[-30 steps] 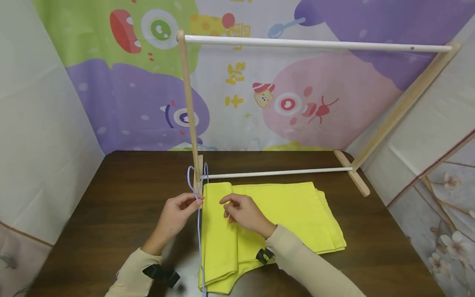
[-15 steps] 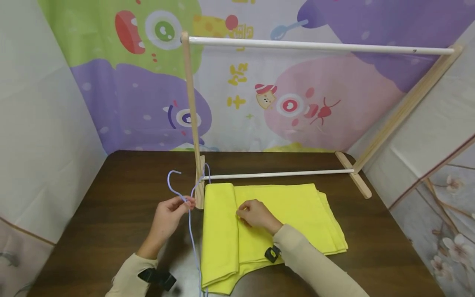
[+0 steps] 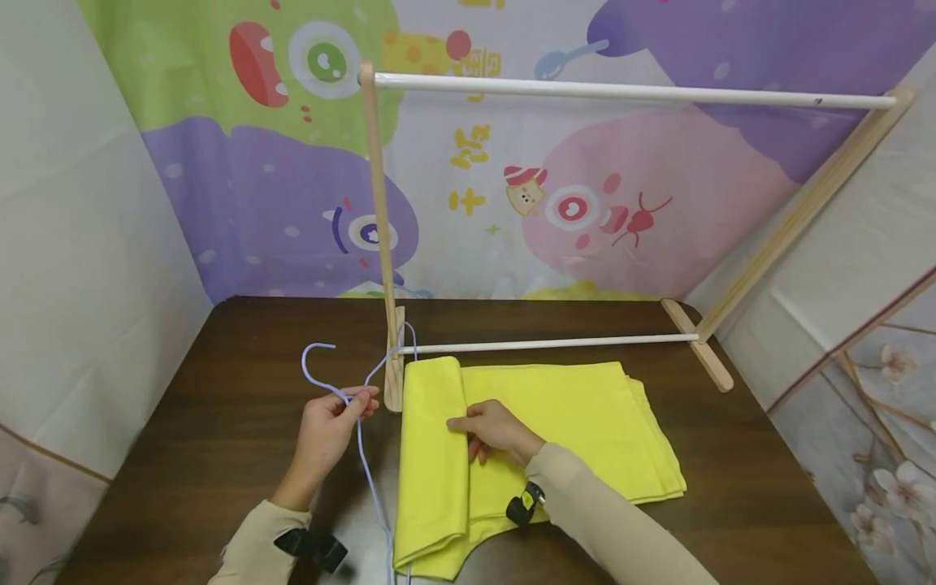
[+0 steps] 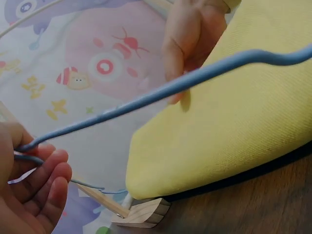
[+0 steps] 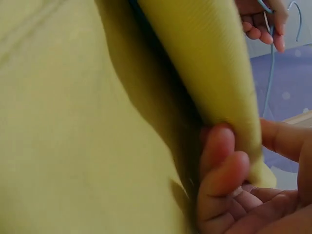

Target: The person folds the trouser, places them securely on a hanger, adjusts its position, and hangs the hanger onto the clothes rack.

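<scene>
My left hand (image 3: 329,426) pinches a thin lavender-blue clothes hanger (image 3: 368,471) just below its hook, left of a folded yellow garment (image 3: 570,422). The hook points up and left. In the right wrist view, a sliver of blue shows inside the garment's fold; most of the hanger's lower bar is hidden by cloth. My right hand (image 3: 500,431) holds the edge of the folded-over flap (image 3: 431,455), thumb on top and fingers beneath. The flap is lifted a little off the layer below, as the right wrist view (image 5: 209,63) of the cloth confirms.
Behind the garment stands a wooden rack with a white top rail (image 3: 629,89), a low white rail (image 3: 548,344) and wooden feet (image 3: 393,382). The hanger's far corner lies by the left foot. A dark wooden table (image 3: 219,390) carries everything; a cartoon-printed curtain (image 3: 468,244) hangs behind.
My left hand has moved left, tilting the hanger's hook leftward away from the rack's left foot. My right hand, earlier hovering over the garment, now grips the flap's right edge.
</scene>
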Motion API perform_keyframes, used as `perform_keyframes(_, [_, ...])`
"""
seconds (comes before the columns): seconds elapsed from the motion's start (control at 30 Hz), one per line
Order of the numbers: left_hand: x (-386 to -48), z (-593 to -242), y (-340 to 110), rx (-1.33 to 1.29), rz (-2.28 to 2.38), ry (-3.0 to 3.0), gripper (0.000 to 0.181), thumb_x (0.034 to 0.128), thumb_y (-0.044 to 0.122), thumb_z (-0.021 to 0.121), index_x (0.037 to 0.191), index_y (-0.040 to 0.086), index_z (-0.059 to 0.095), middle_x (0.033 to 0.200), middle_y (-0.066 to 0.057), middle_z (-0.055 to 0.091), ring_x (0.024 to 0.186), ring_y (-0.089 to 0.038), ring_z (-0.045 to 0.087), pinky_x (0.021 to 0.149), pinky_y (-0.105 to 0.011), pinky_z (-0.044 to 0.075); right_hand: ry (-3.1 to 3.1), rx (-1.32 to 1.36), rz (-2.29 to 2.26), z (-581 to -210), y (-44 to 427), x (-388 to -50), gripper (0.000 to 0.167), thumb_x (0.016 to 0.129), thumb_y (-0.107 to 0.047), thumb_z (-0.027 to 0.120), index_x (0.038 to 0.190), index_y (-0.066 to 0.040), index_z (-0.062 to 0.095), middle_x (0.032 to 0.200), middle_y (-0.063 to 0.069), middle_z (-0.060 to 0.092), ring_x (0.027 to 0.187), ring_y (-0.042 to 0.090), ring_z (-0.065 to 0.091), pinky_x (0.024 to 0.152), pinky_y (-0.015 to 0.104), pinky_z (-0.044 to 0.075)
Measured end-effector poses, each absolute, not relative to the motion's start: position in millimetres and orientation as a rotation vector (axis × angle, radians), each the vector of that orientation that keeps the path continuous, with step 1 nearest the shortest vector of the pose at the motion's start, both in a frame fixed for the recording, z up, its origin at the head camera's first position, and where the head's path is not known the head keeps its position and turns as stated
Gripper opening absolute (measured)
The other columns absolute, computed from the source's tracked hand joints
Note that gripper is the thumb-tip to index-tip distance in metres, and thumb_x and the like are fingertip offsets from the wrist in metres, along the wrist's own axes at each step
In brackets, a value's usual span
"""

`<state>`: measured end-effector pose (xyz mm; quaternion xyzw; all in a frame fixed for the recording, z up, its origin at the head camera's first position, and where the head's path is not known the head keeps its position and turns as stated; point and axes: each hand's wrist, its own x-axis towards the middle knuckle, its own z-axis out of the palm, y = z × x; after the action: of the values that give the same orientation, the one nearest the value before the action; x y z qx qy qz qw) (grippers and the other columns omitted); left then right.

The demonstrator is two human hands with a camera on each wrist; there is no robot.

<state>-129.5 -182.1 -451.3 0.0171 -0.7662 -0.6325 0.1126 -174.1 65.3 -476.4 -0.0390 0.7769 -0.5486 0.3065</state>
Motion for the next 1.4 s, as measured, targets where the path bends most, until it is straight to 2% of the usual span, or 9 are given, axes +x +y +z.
perform_keyframes(0.17, [-131.8,-451.8,-180.3,0.116,-1.762,-2.29,0.02,0.0941,0.002,0.059,0.108,-0.008,0.07,0.077,-0.021,0.071,0.061,0.002,0.061,0.061,-0.016,0.053,2.08,-0.082,-1.467,-479.2,57.9,-174.2,0.031,0.094,-0.035,0.064,0.087,-0.005,0.062,0.052,0.0,0.054,0.04,0.008,0.045,0.04,0.021,0.041])
perform_keyframes(0.37, [-135.4,-452.7,-180.0,0.168,-1.694,-2.324,0.026,0.0939,0.005,0.058,0.117,-0.002,0.069,0.063,-0.007,0.062,0.049,-0.003,0.054,0.051,-0.019,0.049,2.159,-0.09,-1.47,-474.9,51.2,-173.0,0.027,0.095,-0.027,0.064,0.09,-0.001,0.066,0.055,0.001,0.057,0.038,0.009,0.044,0.038,0.021,0.04])
perform_keyframes(0.57, [-137.3,-455.2,-181.5,0.204,-1.653,-2.36,0.031,0.0934,0.009,0.06,0.121,-0.003,0.066,0.058,0.001,0.058,0.046,-0.003,0.052,0.048,-0.019,0.047,2.168,-0.091,-1.472,-470.6,49.6,-172.2,0.024,0.095,-0.022,0.064,0.092,0.002,0.067,0.06,0.004,0.062,0.037,0.008,0.048,0.039,0.02,0.043])
perform_keyframes(1.0, [-141.2,-454.5,-182.2,0.265,-1.535,-2.518,0.028,0.0944,0.019,0.063,0.108,-0.004,0.072,0.054,-0.001,0.06,0.042,-0.005,0.054,0.047,-0.02,0.045,2.191,-0.144,-1.465,-458.7,47.6,-170.7,0.021,0.095,-0.02,0.062,0.093,0.0,0.067,0.062,0.007,0.065,0.037,0.009,0.05,0.04,0.024,0.047])
perform_keyframes(1.4, [-141.1,-454.3,-180.4,0.264,-1.517,-2.489,0.024,0.0943,0.013,0.061,0.103,-0.006,0.072,0.052,-0.001,0.059,0.039,0.0,0.05,0.042,-0.019,0.043,2.204,-0.185,-1.499,-445.7,47.6,-168.1,0.021,0.095,-0.018,0.062,0.096,0.002,0.068,0.069,0.01,0.07,0.039,0.01,0.052,0.043,0.029,0.051])
